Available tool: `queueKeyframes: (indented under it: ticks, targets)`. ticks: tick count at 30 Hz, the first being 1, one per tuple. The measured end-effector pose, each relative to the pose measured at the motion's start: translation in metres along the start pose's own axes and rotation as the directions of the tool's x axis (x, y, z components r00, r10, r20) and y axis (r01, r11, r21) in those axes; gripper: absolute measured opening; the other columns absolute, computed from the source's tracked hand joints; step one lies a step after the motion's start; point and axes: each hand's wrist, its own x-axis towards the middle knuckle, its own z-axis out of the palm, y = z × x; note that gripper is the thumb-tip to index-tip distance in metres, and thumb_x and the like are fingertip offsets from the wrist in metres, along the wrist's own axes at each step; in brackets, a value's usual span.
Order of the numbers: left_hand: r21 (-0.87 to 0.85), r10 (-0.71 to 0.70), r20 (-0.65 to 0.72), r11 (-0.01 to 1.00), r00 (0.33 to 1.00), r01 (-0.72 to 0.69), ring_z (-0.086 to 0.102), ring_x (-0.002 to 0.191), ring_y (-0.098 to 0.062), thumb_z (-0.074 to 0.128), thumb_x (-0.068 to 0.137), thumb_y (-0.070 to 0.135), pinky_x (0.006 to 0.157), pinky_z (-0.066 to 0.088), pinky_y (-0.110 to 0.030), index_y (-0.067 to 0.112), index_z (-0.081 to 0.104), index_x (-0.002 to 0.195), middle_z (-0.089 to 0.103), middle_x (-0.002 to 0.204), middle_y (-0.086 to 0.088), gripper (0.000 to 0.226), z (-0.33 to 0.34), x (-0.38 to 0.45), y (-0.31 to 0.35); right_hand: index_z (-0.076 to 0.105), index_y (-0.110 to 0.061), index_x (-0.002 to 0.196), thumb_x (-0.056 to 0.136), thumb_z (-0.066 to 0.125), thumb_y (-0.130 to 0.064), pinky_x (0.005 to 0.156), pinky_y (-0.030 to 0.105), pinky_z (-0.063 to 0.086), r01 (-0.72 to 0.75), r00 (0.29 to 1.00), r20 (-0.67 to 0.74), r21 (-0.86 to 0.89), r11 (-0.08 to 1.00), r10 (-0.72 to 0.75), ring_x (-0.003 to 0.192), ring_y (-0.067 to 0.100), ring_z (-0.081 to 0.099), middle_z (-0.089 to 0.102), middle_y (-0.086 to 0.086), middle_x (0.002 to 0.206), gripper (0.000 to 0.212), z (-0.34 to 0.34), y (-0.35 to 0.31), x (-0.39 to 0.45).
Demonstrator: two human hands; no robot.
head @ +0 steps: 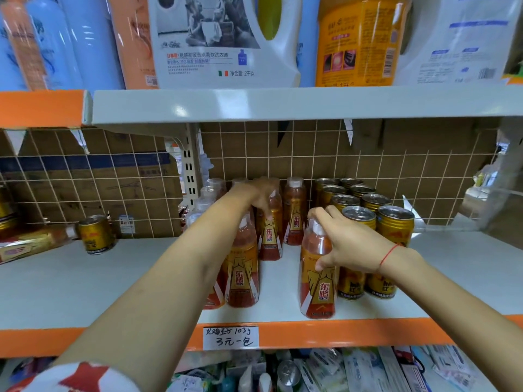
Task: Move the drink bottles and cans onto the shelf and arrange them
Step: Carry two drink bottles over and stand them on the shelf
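While one lone can (pixel 96 234) stands far off on the left of the white shelf (pixel 85 278), the left hand (pixel 261 198) curls over the top of a bottle (pixel 270 236) in the middle row. Next, the right hand (pixel 343 240) grips the front bottle (pixel 317 274) near its neck. Gold cans (pixel 394 222) stand in rows just right of it.

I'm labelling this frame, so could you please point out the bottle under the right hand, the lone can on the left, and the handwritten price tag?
Front bottle (pixel 318 290), head view, on its label.
Lone can (pixel 96 234), head view, on its side wall.
Price tag (pixel 230 337), head view, on its written middle.
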Motion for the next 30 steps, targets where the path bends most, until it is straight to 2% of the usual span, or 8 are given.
queueKeyframes:
  ticks: [5, 11, 14, 20, 22, 27, 30]
  targets:
    - [-0.005, 0.006, -0.005, 1.000, 1.000, -0.006, 0.033, 0.137, -0.030, 0.080, 0.072, 0.021, 0.104, 0.035, -0.043, 0.019, 0.021, 0.150, 0.034, 0.150, -0.008, 0.098, -0.001, -0.002, 0.001, 0.020, -0.024, 0.139, 0.069, 0.080, -0.037, 0.068, 0.022, 0.051, 0.001, 1.000, -0.007, 0.009, 1.000, -0.001, 0.107, 0.019, 0.053, 0.033, 0.000, 0.132, 0.093, -0.001, 0.000, -0.001]
    - [-0.007, -0.001, -0.007, 1.000, 1.000, 0.001, 0.036, 0.135, -0.030, 0.081, 0.070, 0.027, 0.104, 0.036, -0.046, 0.019, 0.025, 0.148, 0.038, 0.148, -0.008, 0.096, 0.001, -0.001, 0.000, 0.019, -0.024, 0.140, 0.069, 0.079, -0.037, 0.073, 0.026, 0.056, -0.006, 1.000, -0.008, 0.011, 1.000, 0.006, 0.106, 0.019, 0.054, 0.032, 0.000, 0.133, 0.094, -0.002, -0.002, -0.002]
    - [-0.016, 0.011, -0.014, 1.000, 1.000, -0.011, 0.036, 0.135, -0.030, 0.080, 0.072, 0.026, 0.103, 0.036, -0.041, 0.016, 0.025, 0.148, 0.037, 0.148, -0.008, 0.094, 0.001, -0.001, 0.002, 0.021, -0.024, 0.139, 0.069, 0.080, -0.037, 0.073, 0.028, 0.056, -0.007, 1.000, -0.008, 0.010, 1.000, 0.007, 0.105, 0.020, 0.054, 0.033, 0.000, 0.131, 0.092, -0.002, -0.002, -0.002]
    - [0.006, 0.018, -0.025, 1.000, 1.000, -0.018, 0.037, 0.135, -0.029, 0.082, 0.070, 0.030, 0.105, 0.037, -0.046, 0.019, 0.024, 0.148, 0.037, 0.148, -0.007, 0.098, 0.001, -0.002, 0.000, 0.021, -0.023, 0.139, 0.070, 0.079, -0.037, 0.066, 0.025, 0.051, -0.007, 1.000, -0.007, 0.016, 1.000, 0.007, 0.103, 0.021, 0.054, 0.033, 0.000, 0.130, 0.092, -0.002, -0.001, -0.004]
    - [0.014, 0.031, -0.031, 0.999, 0.999, -0.031, 0.035, 0.135, -0.029, 0.081, 0.071, 0.029, 0.104, 0.036, -0.043, 0.018, 0.021, 0.149, 0.035, 0.149, -0.008, 0.099, 0.002, -0.002, 0.001, 0.021, -0.023, 0.138, 0.069, 0.079, -0.037, 0.065, 0.025, 0.051, -0.006, 1.000, -0.006, 0.014, 1.000, 0.006, 0.101, 0.021, 0.055, 0.033, 0.000, 0.130, 0.091, -0.002, -0.001, -0.004]
    - [0.006, 0.040, -0.024, 0.999, 0.999, -0.040, 0.032, 0.137, -0.029, 0.081, 0.071, 0.028, 0.105, 0.034, -0.041, 0.016, 0.019, 0.149, 0.032, 0.151, -0.009, 0.100, 0.002, 0.000, 0.006, 0.022, -0.023, 0.138, 0.070, 0.079, -0.036, 0.068, 0.026, 0.053, -0.007, 1.000, -0.005, 0.026, 1.000, 0.007, 0.103, 0.021, 0.054, 0.034, 0.000, 0.129, 0.090, -0.003, -0.002, -0.004]
    - [0.009, 0.041, -0.022, 0.999, 0.999, -0.041, 0.036, 0.135, -0.028, 0.080, 0.072, 0.026, 0.104, 0.036, -0.039, 0.016, 0.024, 0.148, 0.035, 0.149, -0.009, 0.095, 0.001, 0.003, 0.011, 0.022, -0.024, 0.138, 0.070, 0.079, -0.035, 0.071, 0.029, 0.054, -0.008, 1.000, -0.007, 0.033, 0.999, 0.008, 0.103, 0.021, 0.054, 0.033, 0.000, 0.130, 0.090, -0.003, -0.002, -0.005]
